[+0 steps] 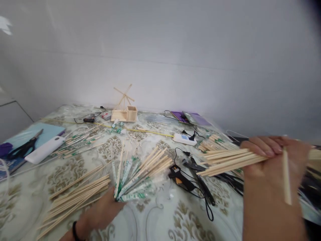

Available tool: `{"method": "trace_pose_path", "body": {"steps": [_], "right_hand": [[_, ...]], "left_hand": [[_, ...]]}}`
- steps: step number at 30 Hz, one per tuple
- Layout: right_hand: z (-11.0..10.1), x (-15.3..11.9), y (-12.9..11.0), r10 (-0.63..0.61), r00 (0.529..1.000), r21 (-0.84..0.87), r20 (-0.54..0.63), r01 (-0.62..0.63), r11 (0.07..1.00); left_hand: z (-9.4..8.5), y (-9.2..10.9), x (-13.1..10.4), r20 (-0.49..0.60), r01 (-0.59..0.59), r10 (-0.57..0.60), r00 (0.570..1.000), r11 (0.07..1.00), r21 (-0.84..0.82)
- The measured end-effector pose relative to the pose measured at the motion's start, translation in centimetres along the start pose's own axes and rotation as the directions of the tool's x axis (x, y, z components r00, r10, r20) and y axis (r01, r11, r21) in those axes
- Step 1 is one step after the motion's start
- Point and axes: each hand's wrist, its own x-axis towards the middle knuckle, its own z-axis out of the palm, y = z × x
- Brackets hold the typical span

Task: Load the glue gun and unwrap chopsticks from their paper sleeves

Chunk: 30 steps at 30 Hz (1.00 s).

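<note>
My right hand (271, 154) is raised at the right, fingers wrapped around a bundle of bare wooden chopsticks (230, 160) pointing left. One more stick (286, 177) hangs down across the wrist. Low and left of the middle, my left hand (110, 202) is closed at the gathered ends of green-and-white paper chopstick wrappers (127, 184); its fingertips are mostly hidden. The wrappers fan out away from it, some seemingly with sticks inside. Just beyond them lie bare chopsticks (155, 162). Another loose pile of chopsticks (75, 197) rests left of this hand.
A black glue gun (184, 179) with a cord lies mid-right. Behind it are a white power strip (185, 139) and yellow tape measure (150, 132). A wooden windmill model (124, 107) stands near the wall. Black scissors (25, 147) and a white device (45, 150) sit left.
</note>
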Motion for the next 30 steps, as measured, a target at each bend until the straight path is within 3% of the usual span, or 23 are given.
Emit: {"method": "trace_pose_path", "body": {"steps": [4,8,11,17,22,25,30], "right_hand": [[0.2,-1.6,0.7,0.019,1.0,-0.077,0.0,-0.019,0.997],[1.1,-5.8,4.5,0.14,0.987,-0.19,0.08,-0.122,0.974],[1.8,-8.4,7.1,0.213,0.965,-0.274,0.152,-0.166,0.947],[1.9,-12.0,9.8,0.223,0.931,-0.399,0.288,-0.095,0.912],[0.7,-16.1,13.1,0.34,0.872,-0.613,0.352,-0.059,0.788],[0.8,-15.6,13.8,0.403,0.836,-0.754,0.372,0.019,0.656],[3.5,-7.7,14.6,0.516,0.761,-0.916,0.394,0.276,0.292]], "left_hand": [[-0.7,-0.8,-0.1,-0.09,0.091,-0.098,0.991,0.993,-0.078],[-1.2,-0.8,-0.2,-0.099,0.126,-0.141,0.985,0.981,-0.149],[-1.6,-0.6,0.0,-0.125,0.079,-0.111,0.986,0.968,-0.238],[-2.2,0.0,0.3,-0.199,-0.021,-0.059,0.978,0.926,-0.377],[-2.3,0.6,0.2,-0.235,-0.06,-0.039,0.971,0.915,-0.399],[-2.2,0.8,0.2,-0.254,-0.077,-0.03,0.967,0.913,-0.4],[-2.1,0.6,0.3,-0.25,-0.083,-0.02,0.968,0.917,-0.391]]}}
